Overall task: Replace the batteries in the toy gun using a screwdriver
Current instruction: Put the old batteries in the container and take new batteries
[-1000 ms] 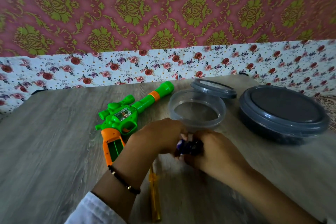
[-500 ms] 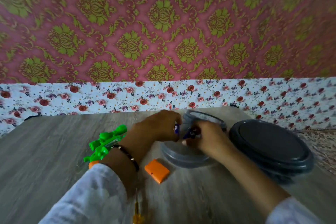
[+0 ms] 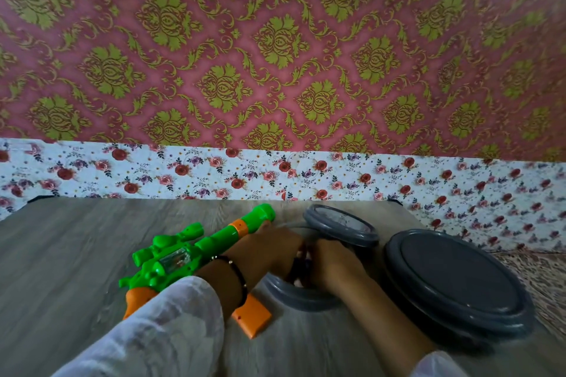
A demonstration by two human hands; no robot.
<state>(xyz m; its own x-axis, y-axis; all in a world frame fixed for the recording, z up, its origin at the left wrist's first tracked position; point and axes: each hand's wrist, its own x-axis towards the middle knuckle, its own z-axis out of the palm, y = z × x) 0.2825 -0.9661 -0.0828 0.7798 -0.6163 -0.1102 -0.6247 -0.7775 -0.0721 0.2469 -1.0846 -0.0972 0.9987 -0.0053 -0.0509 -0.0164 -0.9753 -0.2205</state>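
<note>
Both hands, left hand [image 3: 269, 254] and right hand [image 3: 332, 265], are now dipping into the small tub [image 3: 294, 295] beside the toy gun [image 3: 190, 251], apparently pinching dark batteries [image 3: 301, 263] between them; next they are needing seating in the gun's open grip.

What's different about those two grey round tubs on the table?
The small tub is open, its lid lying just behind it; the big tub has its lid on. Both hands are over the small tub; nothing touches the big one at its right. Both are round and grey.
</note>
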